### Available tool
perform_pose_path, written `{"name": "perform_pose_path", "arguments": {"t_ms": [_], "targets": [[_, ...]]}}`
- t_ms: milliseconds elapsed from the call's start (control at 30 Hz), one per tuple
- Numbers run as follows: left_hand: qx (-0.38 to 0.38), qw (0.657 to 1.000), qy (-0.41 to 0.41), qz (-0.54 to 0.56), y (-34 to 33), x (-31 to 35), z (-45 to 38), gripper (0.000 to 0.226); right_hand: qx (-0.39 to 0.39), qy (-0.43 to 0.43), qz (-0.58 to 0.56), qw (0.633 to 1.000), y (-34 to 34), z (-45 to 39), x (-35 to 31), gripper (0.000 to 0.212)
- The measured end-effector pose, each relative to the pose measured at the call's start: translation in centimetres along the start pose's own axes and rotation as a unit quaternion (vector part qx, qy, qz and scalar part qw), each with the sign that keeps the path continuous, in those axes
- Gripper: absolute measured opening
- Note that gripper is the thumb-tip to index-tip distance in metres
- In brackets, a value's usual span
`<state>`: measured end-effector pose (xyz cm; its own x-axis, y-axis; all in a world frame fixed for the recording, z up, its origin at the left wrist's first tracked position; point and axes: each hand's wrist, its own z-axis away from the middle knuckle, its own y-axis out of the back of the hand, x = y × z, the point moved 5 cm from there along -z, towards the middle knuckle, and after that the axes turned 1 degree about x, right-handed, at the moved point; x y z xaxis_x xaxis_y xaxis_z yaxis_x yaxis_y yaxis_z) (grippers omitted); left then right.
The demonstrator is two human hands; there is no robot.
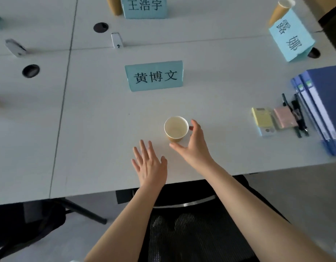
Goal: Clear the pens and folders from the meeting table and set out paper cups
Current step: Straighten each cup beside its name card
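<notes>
I am looking down at the white meeting table [99, 114], scanning from my left. At the far left, a round cable port [30, 71] is sitting in the tabletop, with a second port [100, 27] further back and a small white clip-like fitting [116, 40] beside the seam. Moving inward, a pale blue name card [154, 76] is standing upright in front of me, and another name card [144, 7] is standing behind it at the far edge.

My left hand [150, 165] is hovering low over the near edge of the table, palm down, fingers spread and holding nothing; I cannot tell whether it is touching the surface. Just to its right, the paper cup [176, 129] is standing upright and empty, mouth up, directly below the middle name card. My right hand [193, 144] is curving around the cup's right side, thumb stretched toward the base and fingertips at the rim. The fingers are looking loosely apart rather than clamped, and I cannot tell whether they are gripping it.

Further right, a yellow sticky-note pad [261, 118] and a pink pad [285, 118] are lying side by side. Touching the pink pad, dark pens [297, 118] are lying in a bunch. Against them, blue folders [322, 106] are stacked at the right edge. Behind, a third name card [291, 35] is tilting, with a tan cup [278, 13] beyond it.
</notes>
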<state>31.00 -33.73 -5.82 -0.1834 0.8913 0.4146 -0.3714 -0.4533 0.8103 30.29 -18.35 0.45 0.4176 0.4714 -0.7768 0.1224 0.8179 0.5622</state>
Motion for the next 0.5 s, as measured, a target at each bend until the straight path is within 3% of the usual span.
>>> {"name": "perform_pose_path", "arguments": {"t_ms": [267, 500], "targets": [[0.003, 0.996, 0.05, -0.073, -2.7, 0.1, -0.8, 0.079, -0.055, 0.046, -0.002, 0.997, -0.3, -3.2, 0.8, 0.1], [0.046, 0.995, 0.044, -0.08, -3.3, -0.1, -0.9, 0.083, -0.034, 0.074, -0.024, 0.996, 0.3, -4.1, 1.1, 0.078]]}}
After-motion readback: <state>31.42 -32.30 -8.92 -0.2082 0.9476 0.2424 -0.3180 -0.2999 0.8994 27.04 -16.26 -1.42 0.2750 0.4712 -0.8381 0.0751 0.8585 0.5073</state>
